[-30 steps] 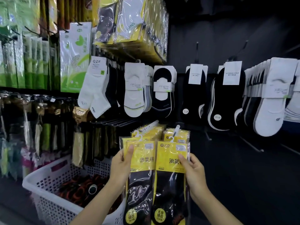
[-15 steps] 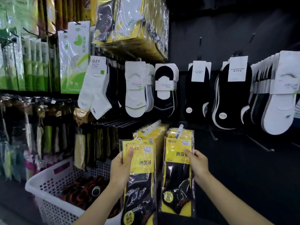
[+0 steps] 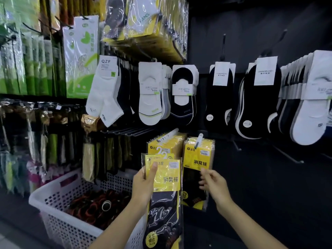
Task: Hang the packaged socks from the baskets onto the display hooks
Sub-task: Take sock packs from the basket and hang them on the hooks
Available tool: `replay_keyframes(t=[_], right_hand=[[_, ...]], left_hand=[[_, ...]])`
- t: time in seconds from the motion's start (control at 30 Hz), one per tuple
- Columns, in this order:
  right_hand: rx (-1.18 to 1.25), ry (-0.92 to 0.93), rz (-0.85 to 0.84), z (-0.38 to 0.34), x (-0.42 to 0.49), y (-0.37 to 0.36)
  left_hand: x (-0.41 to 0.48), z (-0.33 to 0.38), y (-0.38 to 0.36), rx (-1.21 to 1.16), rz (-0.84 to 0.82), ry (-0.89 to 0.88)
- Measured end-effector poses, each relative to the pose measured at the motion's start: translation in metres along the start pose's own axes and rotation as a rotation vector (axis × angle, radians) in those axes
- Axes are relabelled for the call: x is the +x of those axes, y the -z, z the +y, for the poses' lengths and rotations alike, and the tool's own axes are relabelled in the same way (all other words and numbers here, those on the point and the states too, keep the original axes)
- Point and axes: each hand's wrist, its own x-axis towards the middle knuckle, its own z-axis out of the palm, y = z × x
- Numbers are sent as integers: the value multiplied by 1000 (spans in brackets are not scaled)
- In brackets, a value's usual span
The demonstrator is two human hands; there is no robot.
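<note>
White basket (image 3: 53, 209) sits low left. We've got sock packs (image 3: 166, 178) pinched in left hand (image 3: 143, 186), thumb on front, just beside hung pack (image 3: 197, 163). Right hand (image 3: 214, 185) is loosely curled at the hung pack, gripping nothing. Pack's on hook (image 3: 199, 139).

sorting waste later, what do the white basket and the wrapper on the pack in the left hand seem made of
White basket: likely rigid moulded plastic, fairly matt; even perforated walls, thick rim. Sock pack in the left hand: thin clear glossy film, probably plastic, by its glare and crinkles; yellow insert looks like printed card.
</note>
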Motion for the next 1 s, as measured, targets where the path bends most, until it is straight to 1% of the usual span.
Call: replay_keyframes(t=[0.07,0.1,0.2,0.3,0.37,0.5,0.67,0.8,1.0], right_hand=[[-27,55,-153,-11,-14,-13],[-24,80,-191,-14,-19,-18],[89,72,-204,-19,-27,-25],[162,35,-215,-18,-29,-21],[185,41,-192,-17,-28,-16],[174,60,-77,-20,-23,-2],[117,173,21,-33,-11,10],[35,195,-3,-42,2,3],[23,188,17,-38,11,-4]], left_hand=[[-4,2,-12,-57,-57,14],[-7,2,-17,-83,-78,19],[-12,8,-25,-109,-88,14],[-13,9,-22,-57,-94,-26],[-11,9,-16,-30,-94,-40],[-5,10,1,51,-14,-26],[2,11,20,80,51,-28],[2,15,22,81,70,-41],[2,21,21,71,66,-58]])
